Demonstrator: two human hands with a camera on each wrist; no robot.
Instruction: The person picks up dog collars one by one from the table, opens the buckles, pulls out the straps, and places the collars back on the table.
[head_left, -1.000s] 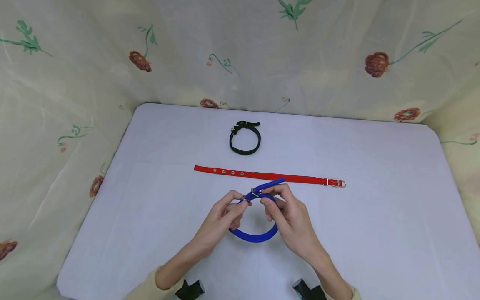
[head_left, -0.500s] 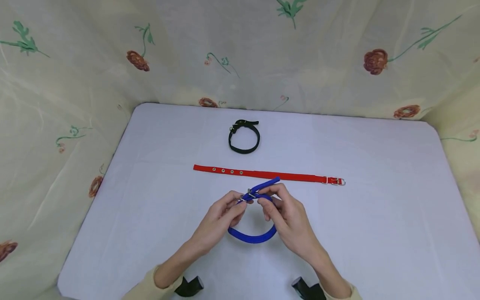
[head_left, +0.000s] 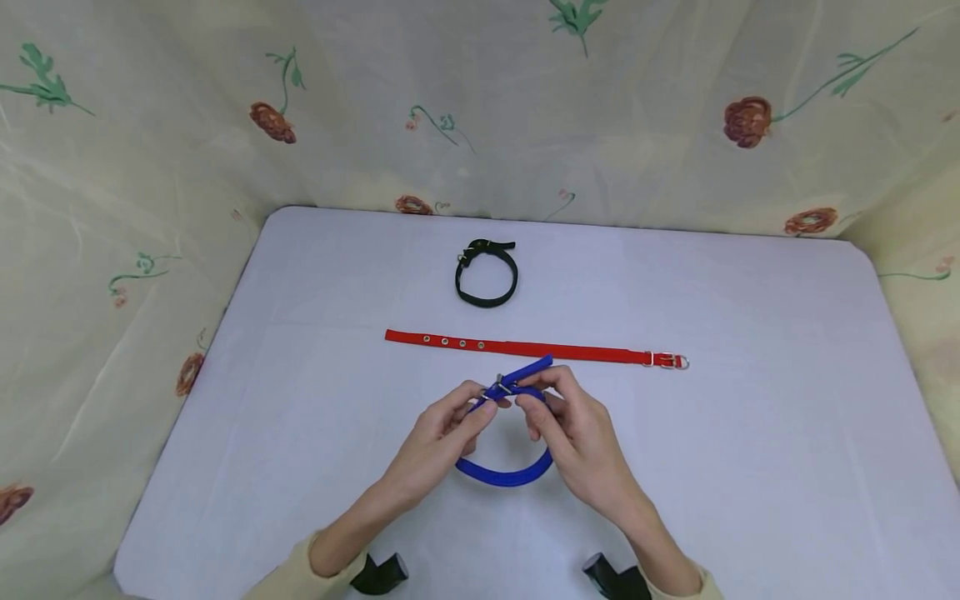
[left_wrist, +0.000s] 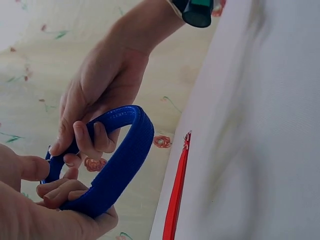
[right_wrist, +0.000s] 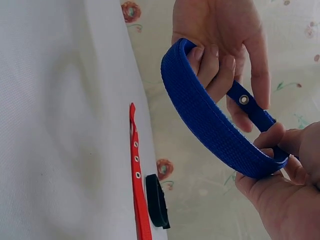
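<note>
Both hands hold a blue collar [head_left: 504, 477], bent into a ring above the table, its free end [head_left: 537, 366] pointing up and right past a metal buckle [head_left: 504, 386]. Left of the buckle, my left hand [head_left: 435, 433] pinches the strap between thumb and fingers. My right hand [head_left: 581, 437] grips the strap just right of the buckle. A metal eyelet [right_wrist: 244, 99] shows on the narrow part of the strap in the right wrist view. From the left wrist, the wide woven band [left_wrist: 125, 165] hides part of the fingers.
Beyond the hands, a red collar [head_left: 562, 351] lies stretched flat on the white table [head_left: 750, 450]. Farther back sits a black collar [head_left: 489, 302] buckled into a ring. A floral curtain [head_left: 637, 125] hangs behind the table's far edge.
The blue collar's buckle and free end have shifted slightly left, and the hands with them. Both hands keep their hold. The red and black collars stay where they were.
</note>
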